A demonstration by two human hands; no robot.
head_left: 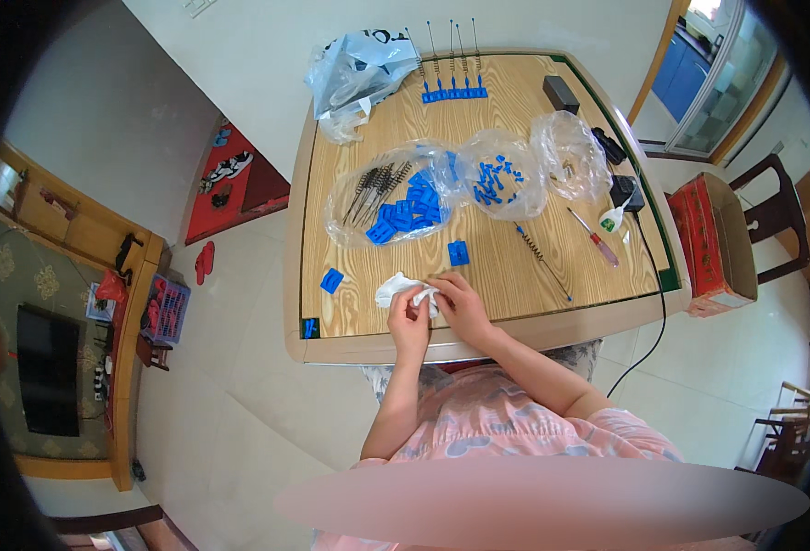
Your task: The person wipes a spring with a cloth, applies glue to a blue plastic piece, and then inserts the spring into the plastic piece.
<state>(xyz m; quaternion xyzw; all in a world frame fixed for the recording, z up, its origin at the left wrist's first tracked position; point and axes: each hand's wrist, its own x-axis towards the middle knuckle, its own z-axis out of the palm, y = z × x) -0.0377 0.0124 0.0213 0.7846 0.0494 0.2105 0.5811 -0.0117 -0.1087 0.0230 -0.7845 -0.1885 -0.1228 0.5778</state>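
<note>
Near the table's front edge, both my hands pinch a crumpled white tissue or cloth (pixel 396 287). My left hand (pixel 408 321) has its fingertips closed on its lower right part. My right hand (pixel 463 310) grips the same piece from the right, fingers bent over it. Just beyond lies a small blue plastic block (pixel 459 253), and another blue block (pixel 332 280) rests to the left. A thin rod with a spring coil (pixel 535 248) lies to the right, beside a screwdriver (pixel 597 241) with a clear reddish handle.
Clear plastic bags hold spring rods and blue blocks (pixel 405 216), small blue pieces (pixel 497 184) and tiny parts (pixel 568 170). A blue rack with upright spring rods (pixel 455 95) stands far back by a plastic bag (pixel 359 69). At right are a small white bottle (pixel 612 220) and black adapter (pixel 627 194).
</note>
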